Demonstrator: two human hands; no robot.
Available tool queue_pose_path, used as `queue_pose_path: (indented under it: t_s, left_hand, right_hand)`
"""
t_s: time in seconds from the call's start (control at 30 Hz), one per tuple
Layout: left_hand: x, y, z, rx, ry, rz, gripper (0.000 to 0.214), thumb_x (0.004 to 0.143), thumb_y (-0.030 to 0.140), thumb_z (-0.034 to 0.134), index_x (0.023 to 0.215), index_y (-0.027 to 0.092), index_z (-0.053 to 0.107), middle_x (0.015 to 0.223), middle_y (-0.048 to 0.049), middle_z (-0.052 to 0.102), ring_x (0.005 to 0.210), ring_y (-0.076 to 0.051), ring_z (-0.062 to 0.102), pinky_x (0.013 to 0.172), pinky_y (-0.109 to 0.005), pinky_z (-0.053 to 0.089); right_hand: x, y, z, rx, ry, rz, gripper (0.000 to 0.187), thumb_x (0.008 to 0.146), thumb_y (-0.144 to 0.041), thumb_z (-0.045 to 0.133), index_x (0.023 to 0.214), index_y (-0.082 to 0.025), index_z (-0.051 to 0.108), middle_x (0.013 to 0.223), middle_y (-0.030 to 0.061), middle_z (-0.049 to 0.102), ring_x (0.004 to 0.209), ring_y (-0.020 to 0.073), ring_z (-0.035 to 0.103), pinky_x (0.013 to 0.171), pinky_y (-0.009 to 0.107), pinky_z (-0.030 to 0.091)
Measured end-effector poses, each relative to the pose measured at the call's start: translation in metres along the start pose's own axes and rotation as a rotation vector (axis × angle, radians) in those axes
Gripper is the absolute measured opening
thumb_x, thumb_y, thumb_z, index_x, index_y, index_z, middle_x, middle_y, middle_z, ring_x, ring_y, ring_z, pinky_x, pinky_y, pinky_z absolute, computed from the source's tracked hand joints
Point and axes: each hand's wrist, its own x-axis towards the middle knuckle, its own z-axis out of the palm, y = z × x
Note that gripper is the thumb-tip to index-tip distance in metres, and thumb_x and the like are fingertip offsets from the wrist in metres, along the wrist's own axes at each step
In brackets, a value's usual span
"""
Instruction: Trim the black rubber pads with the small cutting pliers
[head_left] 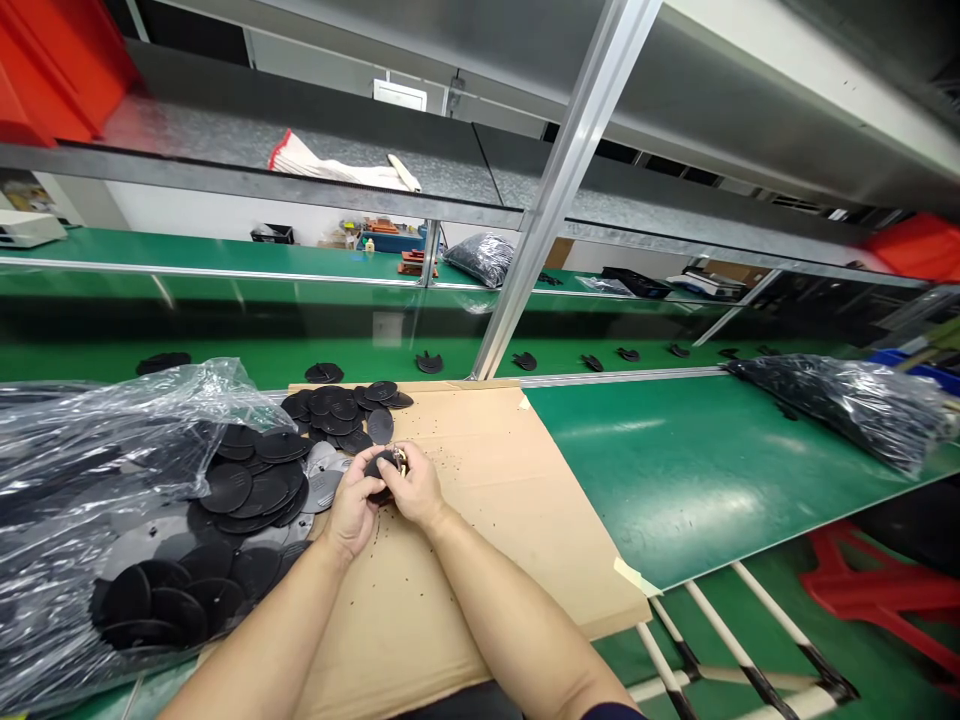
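Both hands meet over the cardboard sheet (480,500). My left hand (352,512) is closed round the edge of a black plastic disc (382,464). My right hand (420,490) is closed at the disc's other side, its thumb pressed across it. A small shiny metal and yellowish thing (402,461) shows by the right fingers; its kind cannot be made out. Just beyond the hands lies a heap of black discs (334,410). More loose discs (255,490) spill out to the left, by a clear plastic bag (150,420).
Small dark crumbs dot the cardboard. Behind it, a green conveyor belt (465,345) carries spaced black parts (429,362). A metal post (559,200) rises at the cardboard's far edge. To the right, a filled plastic bag (847,405) lies on the green tabletop (652,450). A glove (337,165) rests on the shelf.
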Motion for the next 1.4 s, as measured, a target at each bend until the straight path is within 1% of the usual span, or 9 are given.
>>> queue_pose_path:
  t_s: [0.23,0.43,0.87,0.97,1.07,1.13,1.23,1.33,1.4]
  left_hand:
    - [-0.001,0.001,0.002,-0.018,0.004,0.003,0.054,0.053,0.012,0.062,0.106,0.018,0.058,0.103,-0.0047,0.065,0.088,-0.019,0.060,0.071,-0.028,0.047]
    - [-0.001,0.001,0.002,-0.025,0.002,0.012,0.053,0.055,0.013,0.065,0.107,0.018,0.058,0.101,-0.0060,0.066,0.083,-0.019,0.062,0.069,-0.029,0.048]
    - [-0.002,0.003,0.005,0.014,0.039,-0.018,0.051,0.057,0.017,0.068,0.107,0.018,0.057,0.096,-0.0035,0.068,0.078,-0.017,0.062,0.066,-0.026,0.047]
    - [0.003,-0.002,0.003,0.101,0.063,0.056,0.045,0.062,0.025,0.070,0.104,0.017,0.057,0.096,-0.0050,0.068,0.081,-0.018,0.063,0.073,-0.029,0.048]
    - [0.009,-0.011,0.000,0.326,0.073,0.234,0.034,0.071,0.032,0.065,0.100,0.016,0.059,0.103,-0.0080,0.067,0.096,-0.020,0.062,0.090,-0.034,0.045]
    - [0.011,-0.017,-0.002,0.531,0.067,0.322,0.029,0.076,0.030,0.061,0.101,0.016,0.060,0.106,-0.0087,0.067,0.102,-0.022,0.060,0.096,-0.037,0.041]
    - [0.010,-0.023,-0.002,0.776,0.056,0.362,0.027,0.079,0.028,0.056,0.103,0.018,0.060,0.105,-0.0082,0.067,0.100,-0.023,0.061,0.094,-0.038,0.042]
    - [0.007,-0.023,0.002,0.898,0.023,0.356,0.025,0.081,0.026,0.051,0.105,0.019,0.059,0.102,-0.0068,0.068,0.095,-0.022,0.062,0.089,-0.037,0.045]
    - [0.004,-0.023,0.005,0.947,-0.007,0.360,0.025,0.082,0.024,0.050,0.104,0.021,0.059,0.101,-0.0060,0.068,0.095,-0.022,0.061,0.088,-0.037,0.045]
  right_hand:
    - [0.000,-0.001,-0.001,-0.006,-0.007,0.003,0.018,0.076,-0.030,0.060,0.091,-0.020,0.060,0.089,0.0032,0.064,0.085,0.0185,0.058,0.080,0.031,0.046]
    - [0.001,0.000,0.000,0.001,-0.001,-0.001,0.017,0.077,-0.030,0.060,0.090,-0.020,0.060,0.089,0.0031,0.064,0.084,0.0188,0.058,0.080,0.032,0.046]
    - [0.000,0.002,0.000,0.002,0.001,-0.028,0.016,0.079,-0.033,0.059,0.088,-0.020,0.061,0.083,0.0025,0.063,0.079,0.0178,0.057,0.073,0.030,0.046]
    - [-0.002,0.004,0.002,0.017,0.008,-0.046,0.017,0.078,-0.034,0.060,0.089,-0.020,0.061,0.083,0.0026,0.064,0.078,0.0178,0.057,0.073,0.029,0.046]
    - [0.001,0.006,0.005,0.026,0.046,-0.020,0.020,0.081,-0.037,0.057,0.088,-0.019,0.061,0.082,0.0025,0.065,0.075,0.0164,0.059,0.071,0.028,0.048]
    - [0.013,0.010,0.004,-0.046,0.083,0.044,0.024,0.085,-0.039,0.048,0.087,-0.018,0.059,0.079,0.0020,0.065,0.071,0.0152,0.059,0.068,0.026,0.048]
    - [0.048,0.016,-0.006,-0.215,0.093,0.106,0.032,0.090,-0.039,0.037,0.091,-0.017,0.059,0.079,0.0026,0.064,0.071,0.0154,0.059,0.066,0.026,0.048]
    - [0.098,0.023,-0.021,-0.421,0.030,0.128,0.027,0.086,-0.039,0.047,0.092,-0.018,0.062,0.082,0.0036,0.064,0.076,0.0178,0.060,0.071,0.028,0.047]
    - [0.133,0.026,-0.031,-0.588,-0.022,0.111,0.021,0.083,-0.036,0.055,0.093,-0.020,0.064,0.095,0.0065,0.064,0.091,0.0203,0.059,0.082,0.030,0.045]
